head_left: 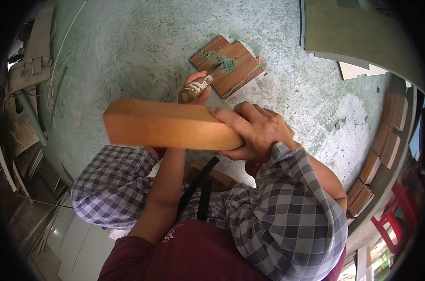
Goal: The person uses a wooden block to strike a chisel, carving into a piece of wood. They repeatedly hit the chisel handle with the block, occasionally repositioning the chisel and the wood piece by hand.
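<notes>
My right hand [254, 131] grips one end of a long orange-brown wooden block [170, 125], held level and crosswise in front of me. Just behind the block, my left hand [196, 91] is closed on the smeared handle of a putty knife [199, 86]. Its blade reaches onto a small brown wooden board [238, 72] lying on the concrete floor. A heap of green putty [227, 63] sits on that board at the blade's tip. The block hides part of my left hand.
Several wooden blocks [386, 140] are stacked in rows along the right. A large flat board [357, 33] lies at the top right and a red stool [395, 220] stands lower right. Planks and sticks [34, 61] clutter the left edge.
</notes>
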The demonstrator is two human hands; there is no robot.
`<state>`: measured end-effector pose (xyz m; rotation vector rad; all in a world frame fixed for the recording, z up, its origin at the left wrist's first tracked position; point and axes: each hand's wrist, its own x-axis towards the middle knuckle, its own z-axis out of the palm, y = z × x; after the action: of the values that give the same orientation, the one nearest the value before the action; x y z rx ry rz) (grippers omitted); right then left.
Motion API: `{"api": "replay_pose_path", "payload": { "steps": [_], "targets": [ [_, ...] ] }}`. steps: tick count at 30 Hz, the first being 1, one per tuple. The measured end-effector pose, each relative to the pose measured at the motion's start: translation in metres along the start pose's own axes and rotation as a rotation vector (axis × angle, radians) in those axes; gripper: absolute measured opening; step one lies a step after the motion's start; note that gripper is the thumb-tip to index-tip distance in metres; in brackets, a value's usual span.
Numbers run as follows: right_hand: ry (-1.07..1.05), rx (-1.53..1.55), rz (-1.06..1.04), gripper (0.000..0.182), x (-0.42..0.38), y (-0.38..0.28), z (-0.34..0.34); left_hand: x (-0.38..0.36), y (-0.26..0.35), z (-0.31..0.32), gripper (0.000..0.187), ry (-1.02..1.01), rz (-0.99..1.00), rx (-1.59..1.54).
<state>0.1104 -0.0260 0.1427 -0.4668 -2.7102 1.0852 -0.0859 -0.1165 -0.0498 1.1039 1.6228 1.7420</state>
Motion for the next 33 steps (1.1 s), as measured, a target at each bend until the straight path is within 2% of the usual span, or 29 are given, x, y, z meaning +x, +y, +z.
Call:
{"api": "replay_pose_path", "payload": {
  "steps": [3, 4, 5, 7, 8, 9, 11, 12, 13, 15, 16, 17, 19, 20, 22, 23, 25, 26, 27, 29, 31, 33],
  "targets": [
    [-0.091, 0.055, 0.095, 0.074, 0.002, 0.017, 0.008, 0.001, 0.011, -0.001, 0.043, 0.012, -0.140, -0.127],
    [-0.133, -0.070, 0.281, 0.074, 0.011, 0.021, 0.017, 0.006, 0.012, -0.019, 0.044, -0.144, -0.170, 0.037],
    [-0.132, -0.071, 0.280, 0.074, 0.009, 0.021, 0.019, 0.003, 0.009, -0.020, 0.044, -0.143, -0.168, 0.037],
    [-0.197, -0.116, 0.270, 0.074, 0.010, 0.014, 0.015, -0.001, 0.007, -0.016, 0.042, -0.090, -0.116, 0.030],
    [-0.127, -0.090, 0.180, 0.074, 0.007, 0.010, 0.013, -0.005, 0.009, -0.009, 0.038, -0.006, -0.170, 0.006],
    [-0.130, -0.085, 0.191, 0.074, 0.005, 0.006, 0.011, -0.007, 0.007, -0.009, 0.038, -0.013, -0.181, 0.003],
    [-0.091, -0.031, -0.019, 0.074, 0.005, 0.000, 0.009, 0.000, 0.009, -0.009, 0.038, -0.026, -0.088, -0.023],
    [-0.115, -0.037, -0.024, 0.075, 0.005, -0.001, 0.010, -0.003, 0.015, -0.012, 0.038, -0.032, -0.177, 0.000],
    [-0.114, -0.038, -0.030, 0.075, 0.007, 0.002, 0.014, -0.002, 0.015, -0.012, 0.038, -0.028, -0.173, 0.003],
    [-0.292, -0.058, 0.350, 0.077, 0.014, 0.018, 0.025, -0.003, 0.010, -0.013, 0.039, -0.042, -0.119, 0.031],
    [-0.280, -0.076, 0.337, 0.075, 0.020, 0.023, 0.027, -0.007, 0.007, -0.017, 0.040, -0.019, -0.195, -0.092],
    [-0.278, -0.079, 0.336, 0.075, 0.019, 0.021, 0.027, -0.009, 0.002, -0.015, 0.040, -0.018, -0.191, -0.092],
    [-0.228, -0.128, 0.237, 0.076, 0.014, 0.010, 0.024, -0.016, -0.006, -0.010, 0.040, 0.112, -0.324, -0.090],
    [-0.233, -0.122, 0.250, 0.076, 0.010, 0.005, 0.022, -0.019, -0.008, -0.013, 0.040, 0.105, -0.337, -0.092],
    [-0.163, -0.093, 0.016, 0.076, 0.008, 0.001, 0.017, -0.013, -0.005, -0.019, 0.037, -0.008, -0.292, -0.055],
    [-0.164, -0.091, 0.013, 0.076, 0.007, 0.006, 0.021, -0.013, 0.002, -0.016, 0.037, -0.005, -0.293, -0.053],
    [-0.188, -0.114, 0.151, 0.078, 0.011, 0.024, 0.032, -0.013, 0.017, -0.010, 0.036, 0.087, -0.424, 0.002],
    [-0.331, -0.073, 0.449, 0.077, 0.021, 0.029, 0.029, -0.015, 0.006, -0.028, 0.037, -0.035, -0.350, -0.155],
    [-0.329, -0.075, 0.450, 0.077, 0.021, 0.033, 0.028, -0.038, -0.033, -0.034, 0.035, 0.100, -0.368, -0.219],
    [-0.323, -0.110, 0.518, 0.078, 0.019, 0.046, 0.023, -0.033, -0.019, -0.037, 0.037, 0.036, -0.608, -0.280],
    [-0.351, -0.050, 0.541, 0.080, 0.004, 0.049, 0.023, -0.039, -0.021, -0.036, 0.036, 0.096, -0.698, -0.391],
    [-0.154, 0.221, 0.532, 0.081, -0.011, 0.048, 0.027, -0.033, -0.030, -0.034, 0.036, 0.159, -0.766, -0.509]
  ]
}}
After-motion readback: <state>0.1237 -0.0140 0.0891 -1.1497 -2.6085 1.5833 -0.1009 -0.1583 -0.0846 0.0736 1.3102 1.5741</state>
